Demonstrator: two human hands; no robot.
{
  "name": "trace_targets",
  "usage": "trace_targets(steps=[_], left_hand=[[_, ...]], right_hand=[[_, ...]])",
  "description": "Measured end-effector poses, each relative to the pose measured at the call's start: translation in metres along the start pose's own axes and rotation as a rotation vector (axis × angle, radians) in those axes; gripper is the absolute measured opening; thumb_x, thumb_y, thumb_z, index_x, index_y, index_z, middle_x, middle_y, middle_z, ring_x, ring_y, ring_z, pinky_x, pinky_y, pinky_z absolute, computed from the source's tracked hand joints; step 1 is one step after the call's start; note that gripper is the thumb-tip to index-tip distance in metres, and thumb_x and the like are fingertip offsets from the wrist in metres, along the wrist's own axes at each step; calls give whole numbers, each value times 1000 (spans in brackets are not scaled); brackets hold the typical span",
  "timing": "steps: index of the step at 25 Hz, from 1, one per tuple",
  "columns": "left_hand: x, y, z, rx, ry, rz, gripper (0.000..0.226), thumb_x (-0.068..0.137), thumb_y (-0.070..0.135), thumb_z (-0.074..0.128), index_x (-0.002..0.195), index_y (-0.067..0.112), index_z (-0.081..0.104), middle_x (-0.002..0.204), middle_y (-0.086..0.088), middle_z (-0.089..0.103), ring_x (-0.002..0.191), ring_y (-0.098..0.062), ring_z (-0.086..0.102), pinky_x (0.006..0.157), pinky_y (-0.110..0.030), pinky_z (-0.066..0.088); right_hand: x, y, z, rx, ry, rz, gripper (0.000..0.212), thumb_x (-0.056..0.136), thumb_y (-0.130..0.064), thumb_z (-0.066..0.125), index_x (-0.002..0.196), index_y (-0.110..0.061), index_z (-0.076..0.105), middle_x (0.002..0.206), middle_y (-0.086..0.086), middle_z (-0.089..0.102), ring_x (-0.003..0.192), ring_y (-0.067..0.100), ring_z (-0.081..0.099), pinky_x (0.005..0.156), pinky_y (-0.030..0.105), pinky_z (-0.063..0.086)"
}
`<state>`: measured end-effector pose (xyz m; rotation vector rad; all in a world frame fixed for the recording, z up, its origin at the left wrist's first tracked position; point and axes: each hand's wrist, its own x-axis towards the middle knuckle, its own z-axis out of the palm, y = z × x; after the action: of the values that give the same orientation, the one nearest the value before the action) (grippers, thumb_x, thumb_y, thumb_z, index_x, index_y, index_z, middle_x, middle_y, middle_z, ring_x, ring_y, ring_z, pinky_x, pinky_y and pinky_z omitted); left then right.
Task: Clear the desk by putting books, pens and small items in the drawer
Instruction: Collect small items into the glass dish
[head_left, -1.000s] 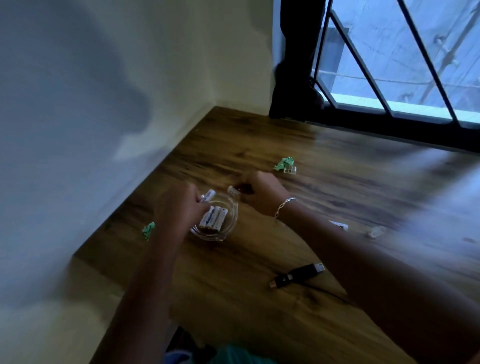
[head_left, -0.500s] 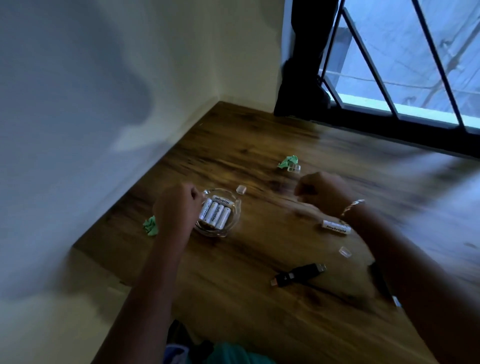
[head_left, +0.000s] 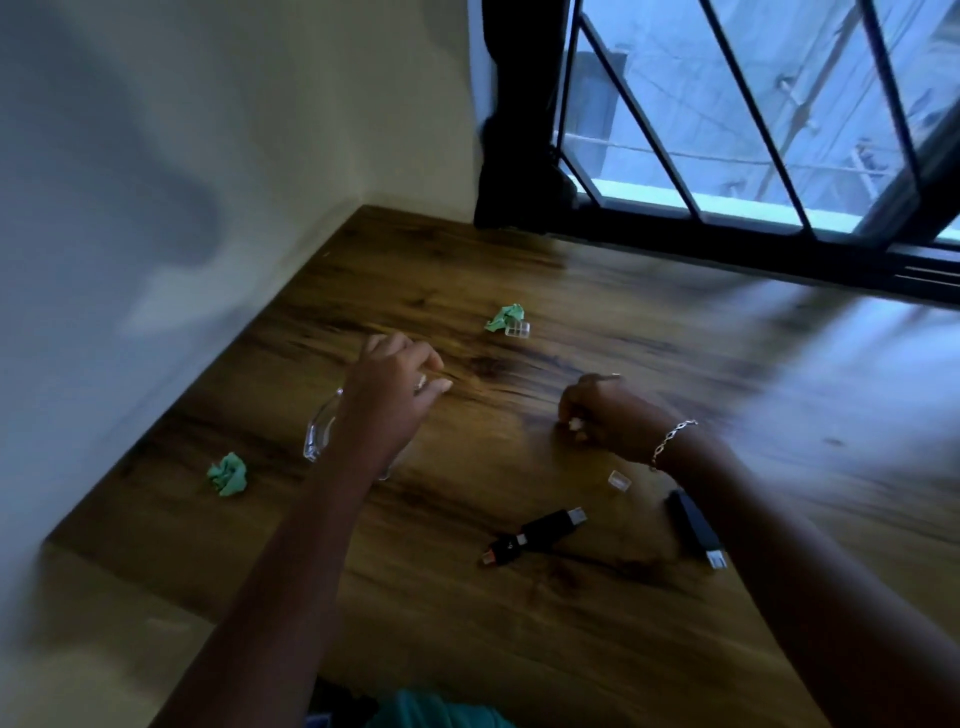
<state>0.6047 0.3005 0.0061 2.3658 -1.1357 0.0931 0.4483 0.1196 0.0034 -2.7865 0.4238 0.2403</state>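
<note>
My left hand hovers over the far edge of a glass dish on the wooden desk. Its fingertips pinch a small pale clear cap. The forearm hides what is in the dish. My right hand, with a bracelet at the wrist, rests on the desk to the right. It is curled round a white battery, of which only the tip shows.
Two crumpled green papers lie on the desk, one near the left wall, one farther back beside a clear cap. Another clear piece, a black USB stick and a second black stick lie near my right arm. A barred window stands behind.
My right hand dropped onto the white battery that lay beside it and closed on it. My left hand left the dish's near side and reached across to the small clear cap.
</note>
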Motion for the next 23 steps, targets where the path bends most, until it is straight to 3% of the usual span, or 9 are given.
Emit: trace_targets(steps=[2, 5, 8, 10, 13, 17, 19, 23], left_hand=[[0, -6, -6, -31, 34, -26, 16, 82, 17, 67, 96, 9, 66, 103, -9, 60, 106, -27, 48, 78, -29, 35], [-1, -18, -16, -68, 67, -80, 10, 83, 11, 65, 92, 7, 66, 100, -11, 60, 101, -27, 52, 76, -29, 36], [-5, -30, -26, -93, 100, -104, 8, 85, 8, 62, 92, 7, 65, 98, -11, 60, 94, -24, 56, 75, -28, 39], [-8, -37, -31, -96, 108, -128, 9, 86, 7, 59, 93, 7, 65, 98, -11, 60, 91, -19, 55, 75, -27, 38], [-14, -45, -35, -101, 121, -163, 11, 88, 5, 55, 92, 8, 65, 100, -9, 59, 92, -20, 54, 76, -31, 43], [-20, -49, -35, -97, 117, -172, 16, 90, 3, 51, 92, 7, 66, 99, -10, 60, 89, -18, 54, 72, -28, 40], [-20, -44, -31, -105, 98, -147, 17, 90, 3, 50, 93, 7, 66, 101, -11, 61, 91, -20, 55, 72, -25, 37], [-19, -21, -16, -113, 36, -48, 16, 91, 6, 50, 95, 9, 65, 101, -9, 61, 95, -18, 52, 73, -24, 34]], right_hand=[[4, -16, 2, -12, 214, -88, 21, 90, -9, 51, 109, -11, 61, 113, 9, 58, 98, 24, 57, 78, 31, 48], [21, -53, 5, -49, 427, -422, 25, 78, 2, 65, 103, -6, 66, 105, 17, 64, 87, 31, 63, 67, 37, 56], [44, -92, 12, -134, 503, -745, 22, 74, 5, 62, 93, -5, 68, 96, 17, 67, 73, 31, 64, 55, 35, 56], [59, -115, 16, -126, 483, -842, 22, 76, 1, 53, 92, -4, 68, 96, 18, 67, 71, 33, 64, 53, 37, 55], [71, -128, 28, -150, 428, -897, 24, 67, 6, 67, 88, -4, 71, 89, 17, 68, 68, 31, 64, 52, 32, 54], [71, -123, 41, -153, 360, -902, 20, 72, -5, 62, 90, -5, 72, 83, 13, 69, 67, 30, 66, 51, 30, 54], [68, -113, 44, -121, 387, -810, 26, 77, -7, 49, 90, -6, 72, 88, 13, 70, 67, 28, 67, 52, 29, 55], [53, -83, 50, -79, 520, -517, 28, 76, 5, 61, 102, -4, 68, 104, 15, 67, 85, 34, 65, 65, 39, 58]])
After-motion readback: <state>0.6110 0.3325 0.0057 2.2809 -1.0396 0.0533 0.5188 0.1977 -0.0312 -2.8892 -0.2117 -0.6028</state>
